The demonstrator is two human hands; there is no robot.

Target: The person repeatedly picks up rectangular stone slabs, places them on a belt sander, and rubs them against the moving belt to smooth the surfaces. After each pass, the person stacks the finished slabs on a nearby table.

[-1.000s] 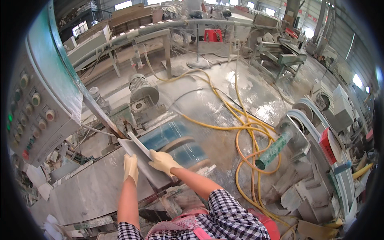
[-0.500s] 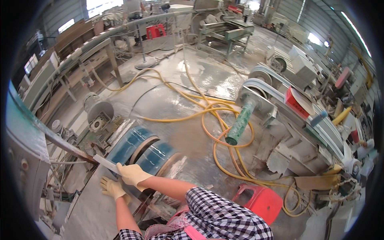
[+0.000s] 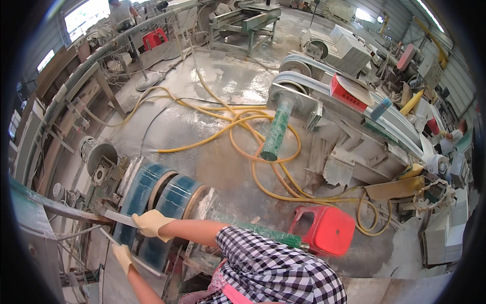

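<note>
Thin grey stone slab (image 3: 121,219) — your gloved right hand (image 3: 152,223) and left hand (image 3: 123,255) close on opposite edges, steadying it beside the blue-banded rollers (image 3: 152,197).

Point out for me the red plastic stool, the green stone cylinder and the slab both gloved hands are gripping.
Red plastic stool (image 3: 326,230), head view, on its seat top.
Green stone cylinder (image 3: 276,133), head view, mid-shaft.
Slab (image 3: 120,218), head view, on the top edge left of the right hand (image 3: 152,223); left hand (image 3: 123,253) grips lower.
</note>
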